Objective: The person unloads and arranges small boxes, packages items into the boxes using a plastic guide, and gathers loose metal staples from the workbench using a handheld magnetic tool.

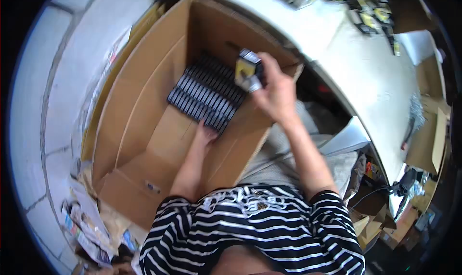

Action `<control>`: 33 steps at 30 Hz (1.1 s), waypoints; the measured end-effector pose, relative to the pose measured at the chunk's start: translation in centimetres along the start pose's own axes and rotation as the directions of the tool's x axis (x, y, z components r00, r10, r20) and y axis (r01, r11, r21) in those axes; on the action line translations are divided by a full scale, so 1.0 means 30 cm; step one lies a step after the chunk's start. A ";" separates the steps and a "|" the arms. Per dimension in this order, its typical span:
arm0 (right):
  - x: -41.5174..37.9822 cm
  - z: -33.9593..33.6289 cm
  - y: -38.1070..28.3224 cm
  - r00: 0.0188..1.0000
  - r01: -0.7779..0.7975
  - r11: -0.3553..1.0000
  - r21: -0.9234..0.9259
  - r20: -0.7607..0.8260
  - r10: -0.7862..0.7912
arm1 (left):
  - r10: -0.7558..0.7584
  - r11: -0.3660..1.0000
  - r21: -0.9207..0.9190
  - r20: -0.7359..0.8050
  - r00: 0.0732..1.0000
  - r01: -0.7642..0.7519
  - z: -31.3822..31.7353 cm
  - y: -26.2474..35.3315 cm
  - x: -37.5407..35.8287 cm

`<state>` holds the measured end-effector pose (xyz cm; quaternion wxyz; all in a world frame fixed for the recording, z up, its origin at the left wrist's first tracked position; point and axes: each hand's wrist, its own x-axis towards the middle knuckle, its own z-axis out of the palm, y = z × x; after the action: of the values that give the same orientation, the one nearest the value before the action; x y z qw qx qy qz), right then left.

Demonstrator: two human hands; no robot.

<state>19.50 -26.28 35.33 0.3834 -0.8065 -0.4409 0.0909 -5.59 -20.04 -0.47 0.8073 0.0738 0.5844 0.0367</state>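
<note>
A large open cardboard box (139, 106) holds rows of small black boxes (207, 94) packed side by side. My right hand (276, 89), above the carton's right side, is closed on a small black and yellow box (249, 69). Down inside the carton, my left hand (207, 134) touches the near edge of the packed rows; its fingers are partly hidden and I cannot make out whether they grip anything.
A white table (356, 77) curves along the right, with several black and yellow packs (368, 17) at its far end. A tiled wall (29, 106) runs down the left. Clutter and an open cardboard box (426, 135) lie at the right.
</note>
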 end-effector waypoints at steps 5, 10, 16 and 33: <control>-0.021 -0.053 0.013 0.997 -0.036 0.907 0.419 -0.049 0.062 | 0.181 0.707 0.705 -0.107 0.978 -0.054 -0.126 0.125 -0.012; 0.076 -0.331 0.057 0.832 0.076 0.918 0.389 -0.532 0.156 | 0.146 0.700 0.709 -0.020 0.989 -0.089 -0.109 0.191 -0.276; 0.407 -0.415 0.128 0.948 -0.248 0.967 -0.064 -0.223 0.228 | 0.311 0.546 0.810 0.040 0.950 -0.213 -0.001 0.296 -0.347; 0.052 -1.056 0.828 0.913 -0.107 0.978 -0.181 -0.408 0.025 | 0.365 -0.738 0.314 0.930 0.037 -0.597 1.714 0.058 -0.885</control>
<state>51.72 -50.00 40.13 0.3801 -0.8565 -0.3318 -0.1088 34.90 -26.10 40.45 0.2646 0.9393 0.1024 0.1932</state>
